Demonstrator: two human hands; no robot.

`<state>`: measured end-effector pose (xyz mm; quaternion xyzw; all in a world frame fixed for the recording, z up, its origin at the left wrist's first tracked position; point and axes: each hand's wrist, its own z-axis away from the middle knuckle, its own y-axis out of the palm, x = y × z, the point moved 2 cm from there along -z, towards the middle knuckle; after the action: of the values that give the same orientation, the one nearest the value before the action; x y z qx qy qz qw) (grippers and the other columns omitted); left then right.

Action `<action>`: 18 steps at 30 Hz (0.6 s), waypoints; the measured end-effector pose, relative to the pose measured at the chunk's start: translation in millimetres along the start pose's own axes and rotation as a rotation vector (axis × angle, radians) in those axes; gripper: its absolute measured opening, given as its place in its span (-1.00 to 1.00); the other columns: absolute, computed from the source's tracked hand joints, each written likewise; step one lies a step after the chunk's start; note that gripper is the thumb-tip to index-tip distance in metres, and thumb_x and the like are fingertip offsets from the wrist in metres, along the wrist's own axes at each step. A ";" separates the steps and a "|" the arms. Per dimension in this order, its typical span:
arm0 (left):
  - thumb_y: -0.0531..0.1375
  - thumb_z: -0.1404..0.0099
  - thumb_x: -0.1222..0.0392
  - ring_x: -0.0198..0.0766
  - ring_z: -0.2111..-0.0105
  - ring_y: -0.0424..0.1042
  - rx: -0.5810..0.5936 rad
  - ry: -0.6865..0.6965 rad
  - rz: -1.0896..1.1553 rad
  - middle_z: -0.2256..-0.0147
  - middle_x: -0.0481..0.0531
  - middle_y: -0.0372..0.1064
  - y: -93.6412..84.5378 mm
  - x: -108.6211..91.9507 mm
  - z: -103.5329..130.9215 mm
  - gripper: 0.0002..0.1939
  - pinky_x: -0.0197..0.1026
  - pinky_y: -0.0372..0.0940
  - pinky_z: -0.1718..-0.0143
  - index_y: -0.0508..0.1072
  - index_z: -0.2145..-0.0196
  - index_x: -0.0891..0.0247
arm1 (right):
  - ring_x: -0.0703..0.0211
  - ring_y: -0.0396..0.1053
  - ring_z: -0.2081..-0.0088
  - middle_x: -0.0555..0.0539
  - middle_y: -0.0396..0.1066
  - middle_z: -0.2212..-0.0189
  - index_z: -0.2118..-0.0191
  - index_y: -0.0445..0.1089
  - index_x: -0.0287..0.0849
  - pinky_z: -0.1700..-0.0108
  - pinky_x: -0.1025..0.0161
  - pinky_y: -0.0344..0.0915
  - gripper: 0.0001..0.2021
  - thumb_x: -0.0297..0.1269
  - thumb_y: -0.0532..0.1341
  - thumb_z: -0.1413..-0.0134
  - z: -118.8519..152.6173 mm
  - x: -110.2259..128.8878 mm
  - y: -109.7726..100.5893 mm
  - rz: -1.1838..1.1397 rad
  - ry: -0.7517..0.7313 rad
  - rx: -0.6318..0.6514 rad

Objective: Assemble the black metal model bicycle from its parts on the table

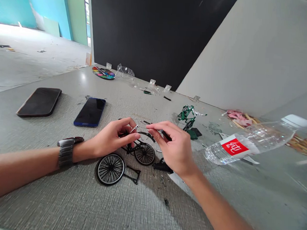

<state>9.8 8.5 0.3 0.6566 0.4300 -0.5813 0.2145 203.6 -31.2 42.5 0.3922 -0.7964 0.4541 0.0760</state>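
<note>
In the head view, the left hand (pixel 113 136) pinches a small silver piece (pixel 135 128) above the black toy bicycle (pixel 144 154), which is partly hidden behind that hand. The right hand (pixel 176 147) holds thumb and forefinger close together near the piece; whether they grip anything cannot be told. A loose wheel (pixel 111 169) lies on the table (pixel 67 200), nearer the person.

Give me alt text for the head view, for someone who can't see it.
Left hand pinching a small silver part over black model bicycle pieces, right hand close beside it. A spoked wheel sits nearer on the gray table, a phone left, a green model bicycle and clear bottle right.
</note>
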 end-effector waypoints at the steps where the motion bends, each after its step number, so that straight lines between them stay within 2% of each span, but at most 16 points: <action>1: 0.19 -0.36 0.00 -0.35 0.43 0.45 0.003 0.002 0.001 0.45 -0.06 0.45 0.3 -0.4 -0.3 -0.73 -0.29 0.29 0.41 0.28 0.27 0.27 | 0.26 0.44 0.34 -0.01 0.56 0.26 0.16 0.55 -0.10 0.33 0.26 0.31 -0.85 -0.26 0.23 -0.26 0.2 0.7 0.5 -0.013 0.003 0.011; 6: 0.21 -0.35 0.00 -0.36 0.44 0.44 0.005 0.000 0.012 0.45 -0.07 0.45 1.2 -0.4 -0.1 -0.72 -0.30 0.28 0.42 0.28 0.27 0.27 | 0.24 0.50 0.28 0.00 0.59 0.26 0.20 0.55 -0.10 0.28 0.27 0.36 -0.85 -0.35 0.21 -0.25 0.7 0.0 2.7 -0.030 0.038 0.089; 10: 0.21 -0.35 -0.02 -0.36 0.42 0.45 0.013 0.000 0.014 0.44 -0.07 0.43 0.8 0.7 1.2 -0.71 -0.30 0.29 0.40 0.29 0.27 0.27 | 0.22 0.52 0.21 0.00 0.59 0.25 0.21 0.53 -0.11 0.20 0.27 0.38 -0.87 -0.37 0.22 -0.23 0.5 -1.4 3.4 -0.005 0.010 0.132; 15: 0.20 -0.35 -0.03 -0.37 0.43 0.44 0.019 0.000 0.023 0.45 -0.07 0.44 0.6 1.6 1.4 -0.71 -0.30 0.29 0.41 0.30 0.26 0.27 | 0.24 0.51 0.19 0.00 0.58 0.21 0.13 0.53 -0.10 0.14 0.27 0.39 -0.83 -0.41 0.21 -0.23 0.9 -4.0 3.4 -0.019 -0.040 0.163; 18: 0.21 -0.35 -0.03 -0.36 0.42 0.45 0.018 -0.001 0.029 0.44 -0.07 0.43 0.6 2.0 1.6 -0.70 -0.30 0.30 0.41 0.30 0.25 0.27 | 0.24 0.51 0.20 0.00 0.58 0.23 0.17 0.55 -0.09 0.15 0.27 0.39 -0.84 -0.42 0.22 -0.22 1.0 -6.1 3.4 -0.043 -0.047 0.172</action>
<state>9.3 7.5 -2.0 0.6646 0.4150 -0.5823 0.2169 205.6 -27.7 36.7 0.4247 -0.7476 0.5096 0.0328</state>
